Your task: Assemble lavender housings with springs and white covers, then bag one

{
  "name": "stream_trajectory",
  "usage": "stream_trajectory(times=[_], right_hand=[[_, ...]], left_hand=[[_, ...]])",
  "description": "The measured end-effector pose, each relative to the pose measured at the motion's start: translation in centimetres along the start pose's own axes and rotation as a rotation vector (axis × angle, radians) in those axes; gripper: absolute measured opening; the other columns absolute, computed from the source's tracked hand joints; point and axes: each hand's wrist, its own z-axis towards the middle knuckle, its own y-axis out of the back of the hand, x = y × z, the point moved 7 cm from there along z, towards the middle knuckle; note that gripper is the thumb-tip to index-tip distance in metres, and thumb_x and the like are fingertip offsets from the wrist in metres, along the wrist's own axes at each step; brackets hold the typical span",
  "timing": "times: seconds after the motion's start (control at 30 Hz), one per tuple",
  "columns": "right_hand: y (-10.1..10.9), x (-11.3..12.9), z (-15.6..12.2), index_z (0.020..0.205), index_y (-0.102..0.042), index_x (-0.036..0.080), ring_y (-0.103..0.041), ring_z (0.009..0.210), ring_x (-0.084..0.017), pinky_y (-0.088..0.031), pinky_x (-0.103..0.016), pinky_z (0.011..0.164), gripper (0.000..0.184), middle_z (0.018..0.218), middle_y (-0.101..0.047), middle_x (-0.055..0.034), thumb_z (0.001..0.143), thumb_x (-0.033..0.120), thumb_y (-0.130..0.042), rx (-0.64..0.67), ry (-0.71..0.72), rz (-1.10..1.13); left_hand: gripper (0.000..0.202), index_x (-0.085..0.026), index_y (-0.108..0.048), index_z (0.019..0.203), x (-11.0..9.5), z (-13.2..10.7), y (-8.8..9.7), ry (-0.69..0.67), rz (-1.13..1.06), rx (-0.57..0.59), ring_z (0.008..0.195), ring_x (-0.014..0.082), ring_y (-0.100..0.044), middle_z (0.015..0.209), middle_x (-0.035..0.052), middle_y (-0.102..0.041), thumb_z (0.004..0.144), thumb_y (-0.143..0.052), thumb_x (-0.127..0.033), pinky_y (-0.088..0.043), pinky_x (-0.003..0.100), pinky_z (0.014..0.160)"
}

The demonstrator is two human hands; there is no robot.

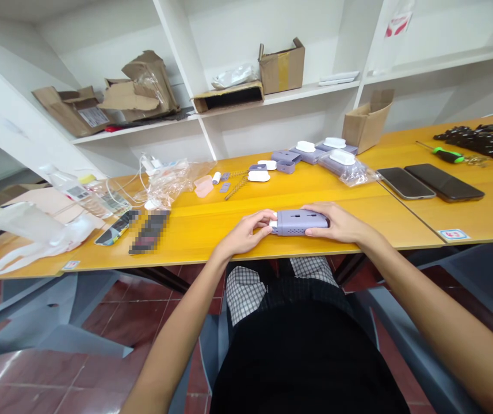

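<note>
A purple plastic housing with two dark slots on top and small holes along its side lies sideways at the table's near edge. My right hand is closed around its right end, thumb in front and fingers behind. At the other end, a white piece shows between the thumb and fingers of my left hand, partly hidden by them. Beyond my hands are white oval caps, purple rings, coil springs, small purple plates and a pink translucent piece.
More purple housings with white caps stand at the back, one in a plastic bag. Two phones and a green-black screwdriver lie right. Left are bottles, a cup and another phone. Shelves hold cardboard boxes.
</note>
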Motion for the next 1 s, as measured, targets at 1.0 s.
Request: stream_trajectory(times=[1.0], right_hand=[[-0.5,0.9,-0.1,0.149,-0.060,0.025,-0.063,0.131,-0.039,-0.044,-0.059,0.116,0.073,0.144,-0.068,-0.0126,0.087,0.063,-0.072,-0.015,0.015,-0.096]], left_hand=[[0.024,-0.022,-0.067,0.123,0.2,0.3,0.2,0.061,0.019,-0.055,0.115,0.0229,-0.071,0.143,0.0134,-0.065,0.100,-0.063,-0.017,-0.059,0.046,0.104]])
